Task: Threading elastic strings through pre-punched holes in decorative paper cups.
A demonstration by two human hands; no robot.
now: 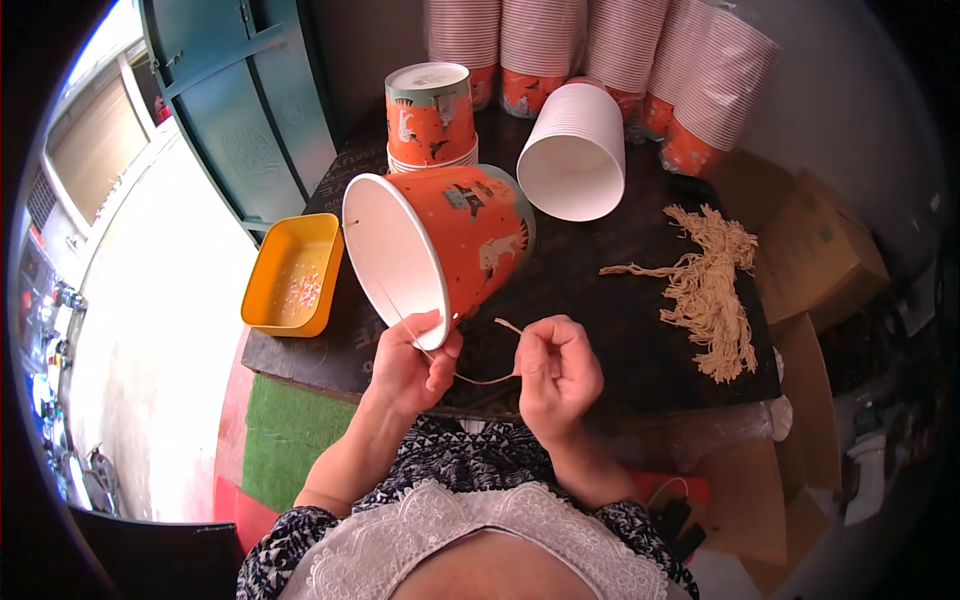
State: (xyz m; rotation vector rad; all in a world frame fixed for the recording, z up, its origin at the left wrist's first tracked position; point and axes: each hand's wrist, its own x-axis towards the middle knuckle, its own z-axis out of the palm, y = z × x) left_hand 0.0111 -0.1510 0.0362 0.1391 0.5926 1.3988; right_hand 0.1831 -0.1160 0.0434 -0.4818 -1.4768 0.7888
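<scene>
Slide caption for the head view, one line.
Left fingers hold a tilted, white-lined orange paper bucket with animal prints; right fingers pinch a thin beige cord.

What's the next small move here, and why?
Probably bring the loose end of the cord to the rim of the orange bucket beside the left hand. That hand grips the rim, the cord runs across the bucket's open mouth to it, and the free tip pokes up from the right hand, apart from the bucket.
</scene>
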